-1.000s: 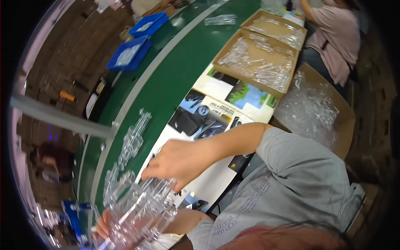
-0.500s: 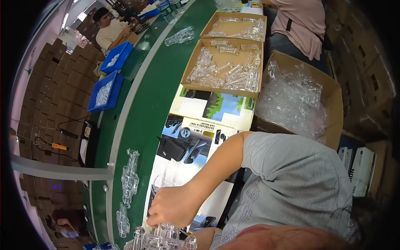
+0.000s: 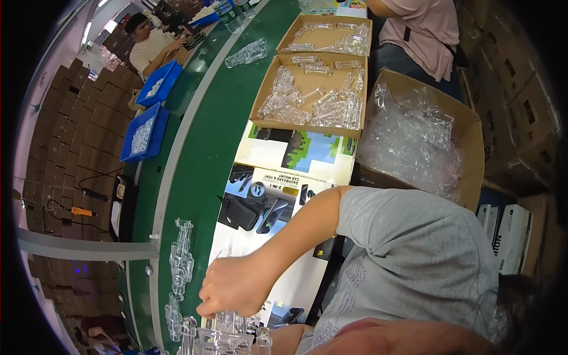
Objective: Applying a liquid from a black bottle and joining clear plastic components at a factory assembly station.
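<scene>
My right hand (image 3: 235, 288) is closed, back of the hand up, around a clear plastic part (image 3: 231, 324) at the bottom of the view. Its fingers curl down at the left side, and the grip underneath is partly hidden. Below the hand, a larger clear plastic assembly with tube-like posts (image 3: 222, 343) runs off the lower edge. A bit of my left forearm (image 3: 287, 341) shows beside it; the left hand itself is out of the picture. Two clear, knobbly plastic assemblies (image 3: 181, 254) lie end to end on the green belt (image 3: 204, 177), left of my right hand.
Flat printed cardboard (image 3: 307, 171) covers the work surface. Beyond it stand two shallow cartons (image 3: 307, 125) of clear tube parts and a deeper box (image 3: 470, 160) of clear plastic bags. Blue bins (image 3: 155, 139) line the belt's far side. Co-workers sit farther off.
My right hand has shifted slightly left, still closed over the clear part. The clear assembly beneath it has tilted and sunk toward the lower edge. The whole view has drifted a little.
</scene>
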A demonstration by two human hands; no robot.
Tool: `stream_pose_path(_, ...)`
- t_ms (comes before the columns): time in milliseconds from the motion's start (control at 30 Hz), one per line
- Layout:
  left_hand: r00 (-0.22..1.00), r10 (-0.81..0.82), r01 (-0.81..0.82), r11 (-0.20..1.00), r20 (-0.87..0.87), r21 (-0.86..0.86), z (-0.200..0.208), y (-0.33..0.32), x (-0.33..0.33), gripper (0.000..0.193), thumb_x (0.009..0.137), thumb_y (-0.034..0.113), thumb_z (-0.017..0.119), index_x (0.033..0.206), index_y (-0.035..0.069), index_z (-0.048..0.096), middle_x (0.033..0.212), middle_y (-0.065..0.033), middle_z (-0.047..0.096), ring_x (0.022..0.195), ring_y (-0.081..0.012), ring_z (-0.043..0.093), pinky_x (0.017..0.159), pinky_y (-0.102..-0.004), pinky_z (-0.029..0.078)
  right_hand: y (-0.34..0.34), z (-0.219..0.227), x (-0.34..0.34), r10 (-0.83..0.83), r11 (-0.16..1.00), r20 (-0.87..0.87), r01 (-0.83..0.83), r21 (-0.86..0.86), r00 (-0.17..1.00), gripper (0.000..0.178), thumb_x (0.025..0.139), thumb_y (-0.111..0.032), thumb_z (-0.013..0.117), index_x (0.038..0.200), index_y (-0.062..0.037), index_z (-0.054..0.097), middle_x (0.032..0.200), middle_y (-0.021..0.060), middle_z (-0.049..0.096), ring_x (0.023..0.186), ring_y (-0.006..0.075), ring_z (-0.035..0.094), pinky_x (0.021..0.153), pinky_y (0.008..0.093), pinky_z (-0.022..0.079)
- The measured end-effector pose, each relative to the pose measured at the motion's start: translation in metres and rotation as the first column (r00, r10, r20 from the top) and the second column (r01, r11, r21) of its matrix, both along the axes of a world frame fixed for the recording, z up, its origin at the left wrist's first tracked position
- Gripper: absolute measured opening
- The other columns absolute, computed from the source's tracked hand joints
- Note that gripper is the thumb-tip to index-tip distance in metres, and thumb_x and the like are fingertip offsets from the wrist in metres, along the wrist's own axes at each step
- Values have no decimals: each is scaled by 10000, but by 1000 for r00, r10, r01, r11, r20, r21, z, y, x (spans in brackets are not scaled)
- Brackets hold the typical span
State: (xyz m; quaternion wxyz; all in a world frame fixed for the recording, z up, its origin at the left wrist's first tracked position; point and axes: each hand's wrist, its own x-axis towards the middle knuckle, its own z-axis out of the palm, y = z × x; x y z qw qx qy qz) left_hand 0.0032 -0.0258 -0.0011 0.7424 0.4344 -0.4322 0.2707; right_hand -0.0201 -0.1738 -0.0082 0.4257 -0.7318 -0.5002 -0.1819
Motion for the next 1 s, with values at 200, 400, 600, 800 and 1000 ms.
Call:
stream_pose_path(200, 954, 296, -299, 950, 36, 95, 10, 22, -33, 587, 750, 465, 604, 1157, 89, 408, 1176, -158, 440, 1116, -391, 414, 924, -503, 364, -24, 3, 22, -128, 991, 23, 129, -45, 992, 355, 581, -120, 615, 927, -112, 535, 754, 63, 561, 772, 258, 576, 612, 404, 437)
stream_pose_path(400, 821, 562, -571, 804, 103, 166, 32, 47, -77, 747, 615, 507, 731, 1192, 196, 371, 1296, -150, 367, 1206, -516, 272, 1009, -594, 222, -54, 33, 32, -243, 969, 115, 247, -17, 963, 664, 631, -97, 668, 1249, -171, 435, 1120, 109, 474, 1121, 296, 426, 932, 409, 325)
stream_pose_path(600, 816, 533, -578, 740, 224, 343, 22, -3, -40, 743, 565, 298, 836, 1129, 120, 387, 1233, -212, 373, 1134, -446, 425, 942, -507, 392, -61, 38, 18, 87, 986, 20, -89, 143, 996, 731, 635, -147, 708, 1291, -176, 386, 1340, 108, 358, 1250, 306, 329, 1007, 464, 275)
stream_pose_path(800, 829, 506, -559, 743, 239, 368, 10, -30, -25, 834, 566, 367, 824, 1222, 98, 384, 1328, -214, 312, 1187, -388, 394, 977, -462, 355, -18, 14, 24, -96, 984, 211, 60, 170, 973, 616, 669, -231, 701, 1227, -183, 445, 1314, 69, 405, 1246, 266, 353, 1013, 477, 263)
stream_pose_path(1000, 819, 561, -544, 697, 117, 467, 18, -2, -26, 1107, 556, 446, 800, 1371, 71, 151, 1389, -211, 238, 1246, -381, 315, 989, -498, 308, -12, 3, 70, -358, 929, 305, 306, 207, 882, 531, 660, -154, 683, 1153, -195, 491, 1219, 17, 488, 1181, 192, 432, 988, 441, 297)
